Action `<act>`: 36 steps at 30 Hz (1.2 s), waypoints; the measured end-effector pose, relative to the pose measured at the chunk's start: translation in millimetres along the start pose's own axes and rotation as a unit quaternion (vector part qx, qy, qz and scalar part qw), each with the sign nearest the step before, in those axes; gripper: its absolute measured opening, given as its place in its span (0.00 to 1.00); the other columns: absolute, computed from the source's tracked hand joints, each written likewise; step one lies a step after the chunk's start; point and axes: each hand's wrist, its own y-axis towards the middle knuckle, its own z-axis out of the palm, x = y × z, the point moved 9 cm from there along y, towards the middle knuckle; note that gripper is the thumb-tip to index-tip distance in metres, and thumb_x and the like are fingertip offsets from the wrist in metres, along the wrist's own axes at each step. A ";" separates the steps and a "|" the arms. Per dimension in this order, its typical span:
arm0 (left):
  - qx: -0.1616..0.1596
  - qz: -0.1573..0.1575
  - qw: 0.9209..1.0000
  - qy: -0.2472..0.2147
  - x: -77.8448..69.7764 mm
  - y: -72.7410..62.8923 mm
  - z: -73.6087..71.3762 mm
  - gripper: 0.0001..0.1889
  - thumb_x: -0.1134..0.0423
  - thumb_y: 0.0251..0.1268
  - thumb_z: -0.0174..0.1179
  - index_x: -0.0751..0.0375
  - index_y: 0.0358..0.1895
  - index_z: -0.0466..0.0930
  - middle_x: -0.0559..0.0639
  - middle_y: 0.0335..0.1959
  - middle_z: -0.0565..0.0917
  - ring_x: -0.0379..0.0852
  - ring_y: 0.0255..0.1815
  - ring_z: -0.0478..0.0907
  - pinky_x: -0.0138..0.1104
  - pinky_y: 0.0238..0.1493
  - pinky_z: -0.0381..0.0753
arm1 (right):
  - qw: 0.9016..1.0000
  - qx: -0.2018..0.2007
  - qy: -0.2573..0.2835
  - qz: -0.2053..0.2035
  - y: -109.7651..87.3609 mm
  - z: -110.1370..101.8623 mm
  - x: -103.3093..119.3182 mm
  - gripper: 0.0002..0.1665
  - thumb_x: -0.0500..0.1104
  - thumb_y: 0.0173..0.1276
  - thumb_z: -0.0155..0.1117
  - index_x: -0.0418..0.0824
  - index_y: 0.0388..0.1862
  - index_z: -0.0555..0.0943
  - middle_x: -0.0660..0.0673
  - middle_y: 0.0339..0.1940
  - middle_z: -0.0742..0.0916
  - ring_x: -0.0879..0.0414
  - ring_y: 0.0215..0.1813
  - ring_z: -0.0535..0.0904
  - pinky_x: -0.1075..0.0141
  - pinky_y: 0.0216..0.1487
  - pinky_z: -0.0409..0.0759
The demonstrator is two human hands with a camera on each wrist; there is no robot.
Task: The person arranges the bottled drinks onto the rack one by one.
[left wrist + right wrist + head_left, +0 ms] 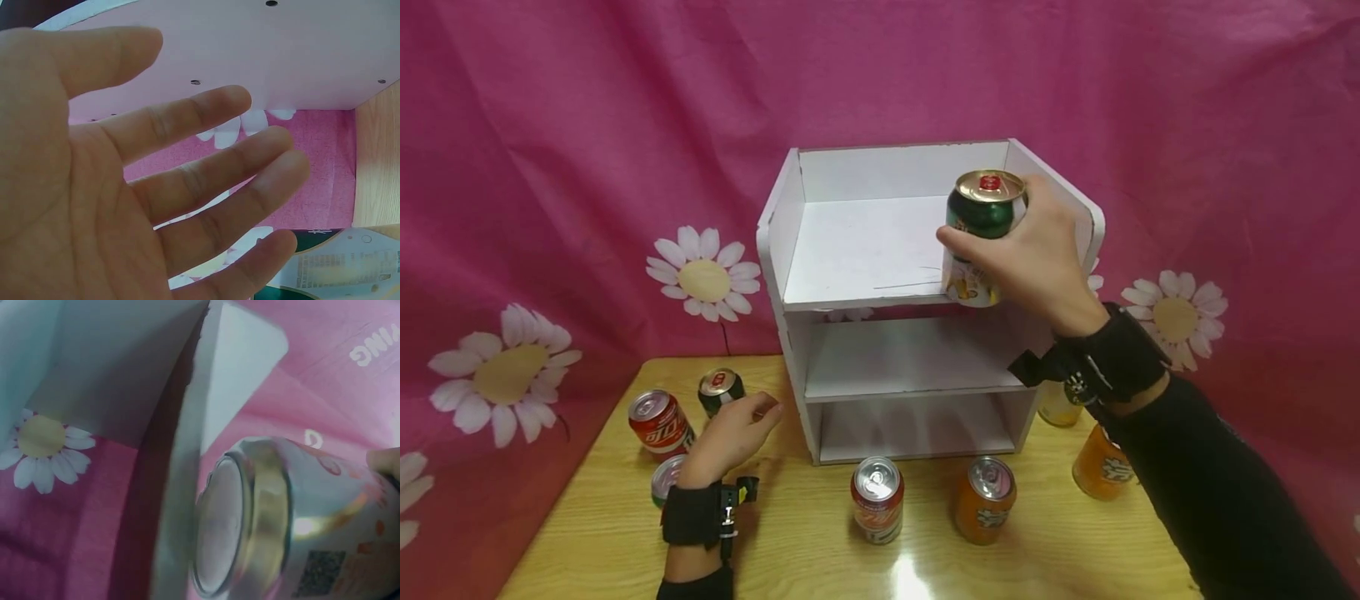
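My right hand (1037, 254) grips a green and white drink can (985, 218) with a gold top. The can is upright at the right front edge of the white shelf unit's (857, 242) top board. In the right wrist view the can's gold-rimmed base (219, 525) shows close beside the board's edge. My left hand (733, 437) holds nothing, over the table's left side; its fingers are spread and loosely bent in the left wrist view. Just behind it stands a dark green can (718, 388), whose printed side (344, 265) appears below the fingers there.
A red can (661, 427) and a partly hidden can (667, 477) stand left of my left hand. Before the shelf unit are a red can (877, 500) and an orange can (985, 502). Another orange can (1101, 468) and a yellowish can (1060, 412) stand right. A pink curtain (625, 125) hangs behind.
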 end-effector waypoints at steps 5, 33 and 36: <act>-0.003 0.001 1.000 0.007 3.7 2.2 1.4 0.16 0.54 0.73 0.50 0.62 0.48 0.80 0.53 0.43 0.82 0.49 0.42 0.78 0.46 0.43 0.76 | 0.999 0.010 0.002 0.048 9.4 11.3 -13.8 0.51 0.67 0.47 0.70 0.35 0.59 0.66 0.40 0.49 0.79 0.52 0.49 0.76 0.58 0.50 0.76; -0.004 0.005 1.000 0.010 3.8 3.1 1.8 0.15 0.57 0.73 0.50 0.64 0.47 0.80 0.53 0.40 0.83 0.46 0.38 0.78 0.43 0.40 0.76 | 0.999 0.021 -0.018 0.031 5.6 54.2 -25.0 0.52 0.60 0.45 0.76 0.36 0.59 0.59 0.40 0.48 0.79 0.50 0.49 0.77 0.56 0.47 0.73; 0.002 -0.003 1.000 0.006 4.1 2.6 3.9 0.16 0.56 0.73 0.50 0.64 0.48 0.80 0.54 0.42 0.83 0.48 0.41 0.79 0.44 0.41 0.77 | 0.999 0.020 -0.020 0.029 5.8 56.4 -23.8 0.52 0.59 0.46 0.76 0.36 0.58 0.59 0.39 0.47 0.79 0.49 0.48 0.77 0.55 0.46 0.74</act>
